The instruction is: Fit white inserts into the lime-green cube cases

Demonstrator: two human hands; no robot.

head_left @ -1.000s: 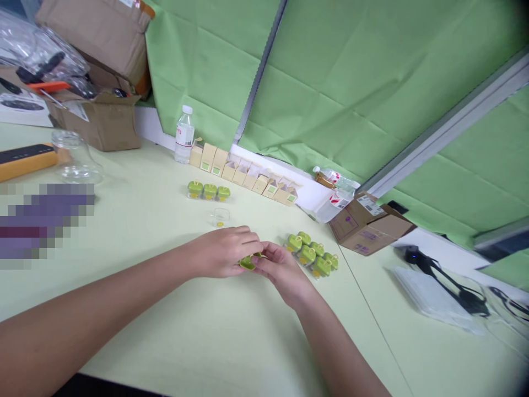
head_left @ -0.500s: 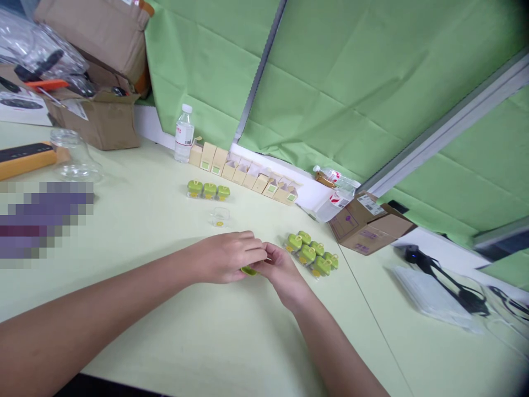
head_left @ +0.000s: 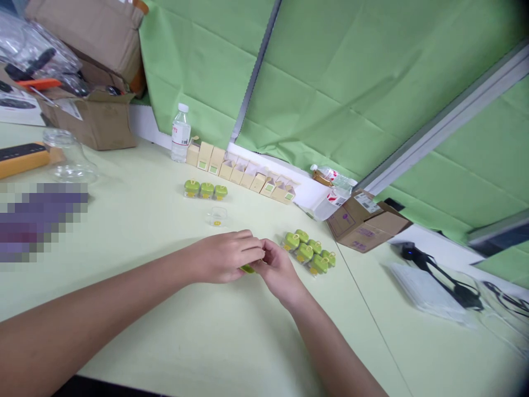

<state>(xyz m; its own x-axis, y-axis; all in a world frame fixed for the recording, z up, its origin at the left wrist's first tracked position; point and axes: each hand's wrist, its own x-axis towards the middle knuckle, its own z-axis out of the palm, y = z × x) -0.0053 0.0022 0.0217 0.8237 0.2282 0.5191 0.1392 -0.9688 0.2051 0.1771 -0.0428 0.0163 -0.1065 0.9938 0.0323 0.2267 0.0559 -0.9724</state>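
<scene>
My left hand (head_left: 223, 258) and my right hand (head_left: 281, 274) meet over the table, fingers closed around a small green lid (head_left: 247, 269). Most of this lid is covered by the fingers. Just beyond them stands a clear little container (head_left: 217, 216) without a lid, a yellow mark on its side. Right of my hands sits a cluster of small clear containers with green lids (head_left: 305, 253), each lid with a loop on top. Farther back on the left, three more lidded containers (head_left: 206, 190) are lined up.
A row of small beige cartons (head_left: 238, 172) runs along the wall beside an upright water bottle (head_left: 181, 135). Other bottles (head_left: 328, 204) and a cardboard box (head_left: 363, 223) are at right, near a plastic packet (head_left: 425, 292) and black cables. At left are a glass flask (head_left: 70, 162) and boxes.
The whole view has shifted slightly, with objects appearing a little farther left. Both hands stay together on the green lid, the fingers moving only slightly.
</scene>
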